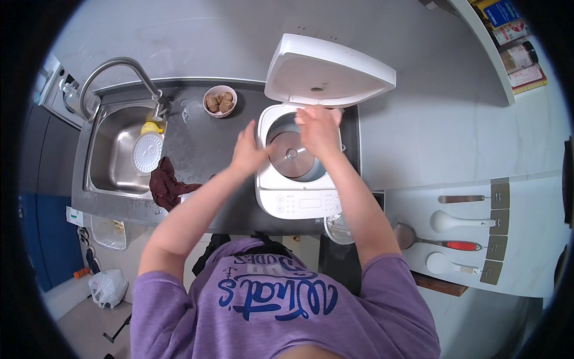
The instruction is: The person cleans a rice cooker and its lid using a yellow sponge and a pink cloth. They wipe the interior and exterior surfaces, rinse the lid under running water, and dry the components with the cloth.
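Observation:
A white rice cooker (268, 185) stands on the dark countertop with its lid (329, 69) raised. Inside it the round metal heating plate (281, 161) shows, with a small knob in the middle. My left hand (250, 149) is at the cooker's left rim, fingers and thumb spread, holding nothing. Over the back right of the opening reaches my right hand (320, 128), just below the lid's hinge. Its fingers are slightly blurred but look apart, with nothing seen in them; whether they touch the rim I cannot tell.
A small bowl (209, 93) of brown, lumpy pieces sits behind left. Farther left, a steel sink (110, 149) with a faucet (128, 63) holds a white perforated lid (147, 152). A dark red cloth (164, 185) drapes by the sink. Utensils (454, 222) hang at right.

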The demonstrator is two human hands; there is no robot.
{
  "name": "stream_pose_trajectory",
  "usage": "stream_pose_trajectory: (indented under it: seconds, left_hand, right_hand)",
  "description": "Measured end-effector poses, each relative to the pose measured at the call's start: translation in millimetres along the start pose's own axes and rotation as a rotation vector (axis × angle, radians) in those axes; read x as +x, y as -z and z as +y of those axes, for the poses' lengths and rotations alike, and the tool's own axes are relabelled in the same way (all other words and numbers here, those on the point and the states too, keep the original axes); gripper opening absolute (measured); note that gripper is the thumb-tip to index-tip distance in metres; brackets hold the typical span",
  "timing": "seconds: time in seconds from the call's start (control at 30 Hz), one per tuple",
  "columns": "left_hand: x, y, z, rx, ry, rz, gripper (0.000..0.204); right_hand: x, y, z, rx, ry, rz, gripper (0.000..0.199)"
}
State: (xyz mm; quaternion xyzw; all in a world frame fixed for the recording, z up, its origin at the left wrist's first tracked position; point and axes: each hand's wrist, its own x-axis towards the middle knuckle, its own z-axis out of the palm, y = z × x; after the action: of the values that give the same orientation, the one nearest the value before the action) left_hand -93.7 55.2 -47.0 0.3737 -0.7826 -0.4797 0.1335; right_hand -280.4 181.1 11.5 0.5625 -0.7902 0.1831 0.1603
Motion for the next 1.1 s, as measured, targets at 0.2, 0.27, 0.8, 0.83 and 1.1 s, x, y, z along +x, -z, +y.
stream_pose_trajectory:
  seconds: [0.2,0.27,0.8,0.83,1.1]
  left_hand:
    - [-29,-36,-11,-0.21,-0.023,0.075,0.088]
    - [-28,-36,-10,-0.178,-0.032,0.093,0.086]
    - [-26,-25,6,-0.39,0.105,0.066,0.087]
    - [-26,-26,5,-0.388,0.097,0.068,0.087]
    - [-22,-34,-5,-0.452,0.146,0.121,0.071]
  right_hand:
    - [-8,-29,16,0.059,0.002,-0.033,0.04]
    - [-15,-22,32,-0.018,-0.024,-0.069,0.041]
    - [-89,73,8,0.063,-0.454,-0.346,0.027]
    - [-96,78,2,0.049,-0.461,-0.386,0.026]
    - [-89,81,-37,-0.023,-0.388,-0.562,0.019]
